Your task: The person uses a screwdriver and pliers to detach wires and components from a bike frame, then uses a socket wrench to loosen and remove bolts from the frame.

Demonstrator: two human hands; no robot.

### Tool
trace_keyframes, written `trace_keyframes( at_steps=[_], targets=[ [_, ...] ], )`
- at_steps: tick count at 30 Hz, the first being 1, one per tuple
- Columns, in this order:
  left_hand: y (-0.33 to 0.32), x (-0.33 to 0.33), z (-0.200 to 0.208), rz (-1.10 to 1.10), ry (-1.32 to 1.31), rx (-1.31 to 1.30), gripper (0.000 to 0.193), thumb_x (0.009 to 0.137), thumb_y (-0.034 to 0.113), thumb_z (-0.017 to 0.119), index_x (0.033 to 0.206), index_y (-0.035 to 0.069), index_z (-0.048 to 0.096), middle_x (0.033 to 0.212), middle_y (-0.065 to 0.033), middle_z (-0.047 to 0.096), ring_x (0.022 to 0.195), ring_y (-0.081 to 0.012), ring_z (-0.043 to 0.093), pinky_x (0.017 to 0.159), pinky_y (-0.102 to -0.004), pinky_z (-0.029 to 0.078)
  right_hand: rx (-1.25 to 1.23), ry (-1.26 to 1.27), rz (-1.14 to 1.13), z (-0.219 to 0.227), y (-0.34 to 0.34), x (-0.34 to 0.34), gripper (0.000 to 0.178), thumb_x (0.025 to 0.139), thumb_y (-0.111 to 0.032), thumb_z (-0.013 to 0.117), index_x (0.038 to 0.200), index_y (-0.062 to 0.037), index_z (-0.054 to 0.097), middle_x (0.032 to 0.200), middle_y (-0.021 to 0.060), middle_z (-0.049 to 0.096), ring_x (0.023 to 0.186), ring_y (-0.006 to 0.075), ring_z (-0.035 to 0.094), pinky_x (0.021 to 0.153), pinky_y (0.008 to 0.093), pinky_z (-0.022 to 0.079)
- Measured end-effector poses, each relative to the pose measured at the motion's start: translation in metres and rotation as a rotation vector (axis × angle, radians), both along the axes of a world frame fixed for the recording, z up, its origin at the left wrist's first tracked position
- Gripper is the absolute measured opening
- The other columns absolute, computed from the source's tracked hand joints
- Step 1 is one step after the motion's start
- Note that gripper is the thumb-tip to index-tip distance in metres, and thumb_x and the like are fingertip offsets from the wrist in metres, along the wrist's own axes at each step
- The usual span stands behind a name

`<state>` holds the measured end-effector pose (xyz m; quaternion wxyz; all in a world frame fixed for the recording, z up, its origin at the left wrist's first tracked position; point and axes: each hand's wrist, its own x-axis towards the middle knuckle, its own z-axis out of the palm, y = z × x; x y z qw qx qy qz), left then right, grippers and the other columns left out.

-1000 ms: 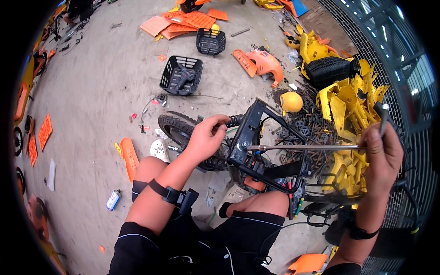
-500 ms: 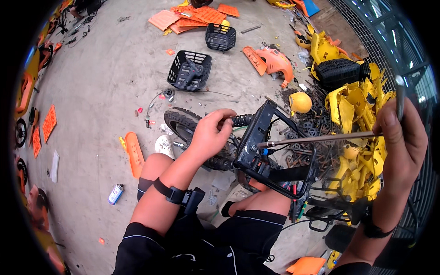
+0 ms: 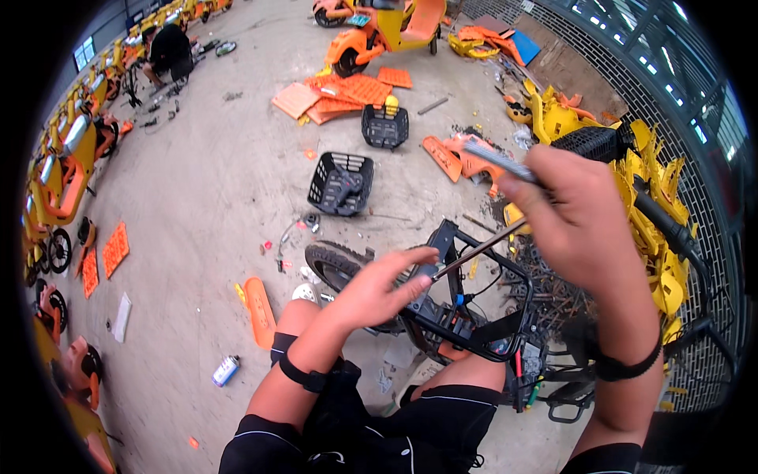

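My right hand (image 3: 576, 217) is closed around the crossbar of a T-handle socket wrench (image 3: 483, 248), raised above the right side of a black vehicle frame (image 3: 523, 304). The wrench's long shaft slants down leftward to the frame's flat end plate. My left hand (image 3: 379, 291) is beside that lower end, fingers stretched and thumb apart, holding nothing I can see. Whether its fingertips touch the frame or socket cannot be made out. Beneath and beyond that hand is a wheel with a knobbly black tyre (image 3: 328, 265). The bolt area at the wrench's tip is hidden.
Black baskets (image 3: 320, 180) lie ahead, the nearer with a dark power tool (image 3: 343, 188) inside. Yellow plastic panels (image 3: 667, 276) and metal parts pile up at right. A spray can (image 3: 225, 370) and an orange panel (image 3: 258, 312) lie left. Another person (image 3: 168, 51) crouches far left.
My right hand has swung inward and to the left with the wrench, whose shaft now stands more steeply. My left hand's fingers have moved from the shock absorber towards the end plate. The view has tilted up.
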<state>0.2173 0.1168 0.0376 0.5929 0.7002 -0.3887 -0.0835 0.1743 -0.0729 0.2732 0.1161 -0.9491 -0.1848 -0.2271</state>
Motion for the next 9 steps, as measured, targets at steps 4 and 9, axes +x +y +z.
trace_keyframes(
  at_steps=[4, 9],
  targets=[
    [-0.026, -0.008, 0.032, -0.126, 0.166, -0.016, 0.034, 0.104, 0.011, 0.061, 0.135, 0.0, 0.06, 0.125, -0.018, 0.07, 0.121, -0.0246, 0.065, 0.104, -0.037, 0.049, -0.108, -0.112, 0.048, -0.006, 0.003, 0.008, 0.03, 0.093, -0.028, 0.071, 0.077, -0.0048, 0.059, 0.071, 0.0168, 0.064, 0.067, 0.0382, 0.066, 0.057, 0.0465, 0.052],
    [-0.028, 0.004, 0.012, -0.008, 0.113, 0.053, 0.019, 0.103, 0.007, 0.061, 0.117, -0.003, 0.067, 0.103, -0.0104, 0.075, 0.1, -0.0174, 0.07, 0.092, -0.0333, 0.054, -0.257, -0.21, 0.141, -0.012, 0.027, 0.01, 0.02, 0.088, -0.027, 0.068, 0.08, -0.0087, 0.067, 0.073, 0.0099, 0.069, 0.064, 0.0304, 0.072, 0.056, 0.0429, 0.057]
  ],
)
